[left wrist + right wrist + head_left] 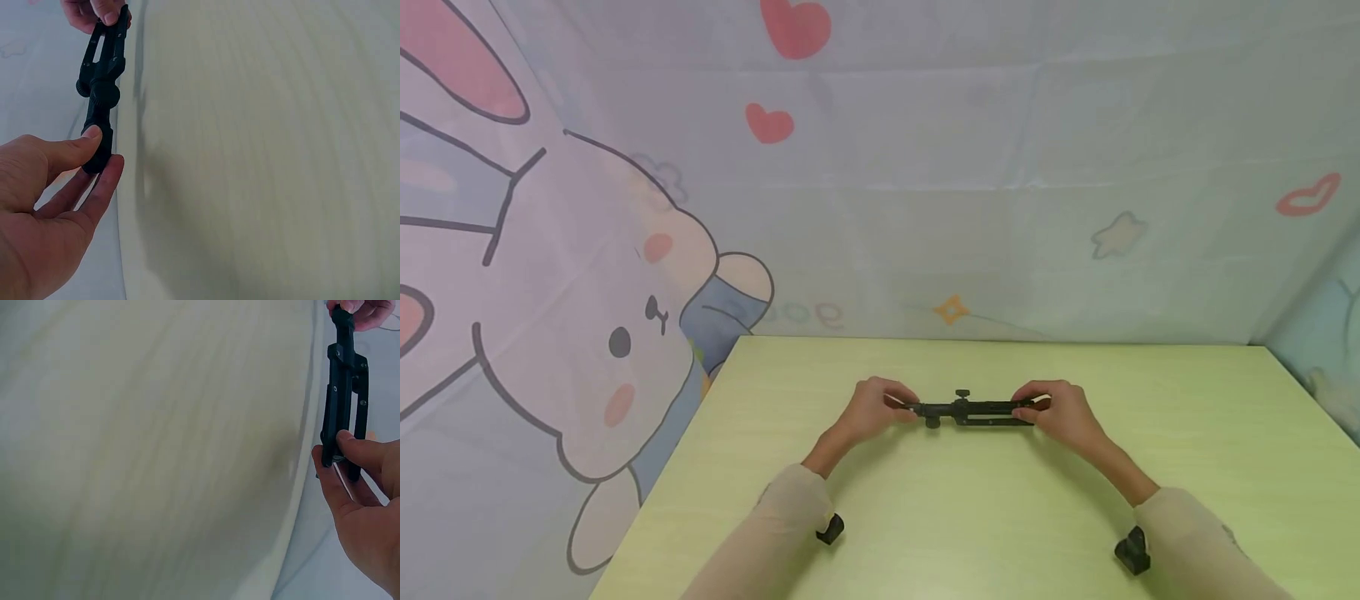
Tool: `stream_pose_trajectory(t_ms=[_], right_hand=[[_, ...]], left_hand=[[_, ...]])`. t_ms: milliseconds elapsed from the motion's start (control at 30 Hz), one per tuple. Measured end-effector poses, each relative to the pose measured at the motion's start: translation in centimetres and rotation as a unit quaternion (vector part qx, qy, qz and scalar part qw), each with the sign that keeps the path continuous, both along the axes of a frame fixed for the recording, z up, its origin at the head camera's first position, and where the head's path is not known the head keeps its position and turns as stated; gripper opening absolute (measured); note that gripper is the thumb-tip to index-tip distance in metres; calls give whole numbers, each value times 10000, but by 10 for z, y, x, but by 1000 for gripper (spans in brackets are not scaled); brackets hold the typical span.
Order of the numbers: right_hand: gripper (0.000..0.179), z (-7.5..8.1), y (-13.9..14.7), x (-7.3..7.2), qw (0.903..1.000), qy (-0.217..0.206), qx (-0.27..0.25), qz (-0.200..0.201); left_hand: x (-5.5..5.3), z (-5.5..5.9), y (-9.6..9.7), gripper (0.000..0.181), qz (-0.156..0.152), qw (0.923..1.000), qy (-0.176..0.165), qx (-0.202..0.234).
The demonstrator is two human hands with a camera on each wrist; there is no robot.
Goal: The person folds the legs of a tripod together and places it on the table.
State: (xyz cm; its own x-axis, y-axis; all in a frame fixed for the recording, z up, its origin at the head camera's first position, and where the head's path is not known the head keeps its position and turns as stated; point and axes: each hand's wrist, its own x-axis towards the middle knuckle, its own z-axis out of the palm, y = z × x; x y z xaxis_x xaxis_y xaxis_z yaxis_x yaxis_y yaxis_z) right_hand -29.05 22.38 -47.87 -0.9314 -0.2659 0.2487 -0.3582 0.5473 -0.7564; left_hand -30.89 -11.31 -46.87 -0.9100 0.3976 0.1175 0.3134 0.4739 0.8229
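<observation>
A small black tripod [958, 410], its legs folded together, is held level between both hands above the table. My left hand [880, 410] pinches the narrow end of its column between thumb and fingers. At the other end, my right hand [1062, 412] grips the leg tips. One knob [962, 392] sticks up at the middle and another [932, 422] points down nearer the left hand. The left wrist view shows the left thumb lying on the column's end [99, 150]. In the right wrist view the right thumb presses against the folded legs [340, 400].
The pale yellow-green table [970, 517] spreads under both arms. Behind it hangs a cloth backdrop [925, 208] printed with hearts and a rabbit. Black devices sit under the left sleeve [782, 508] and right sleeve [1187, 525].
</observation>
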Motion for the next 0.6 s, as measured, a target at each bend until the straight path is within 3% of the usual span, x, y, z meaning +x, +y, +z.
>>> stream_pose_trajectory(t_ms=[300, 600], right_hand=[[13, -13, 6, -3, 9998, 54, 195, 76], [14, -10, 7, -5, 9992, 184, 314, 185]], left_hand=[[-3, -11, 6, 15, -66, 9998, -61, -171], [-2, -9, 11, 15, -64, 9994, 1, -350]])
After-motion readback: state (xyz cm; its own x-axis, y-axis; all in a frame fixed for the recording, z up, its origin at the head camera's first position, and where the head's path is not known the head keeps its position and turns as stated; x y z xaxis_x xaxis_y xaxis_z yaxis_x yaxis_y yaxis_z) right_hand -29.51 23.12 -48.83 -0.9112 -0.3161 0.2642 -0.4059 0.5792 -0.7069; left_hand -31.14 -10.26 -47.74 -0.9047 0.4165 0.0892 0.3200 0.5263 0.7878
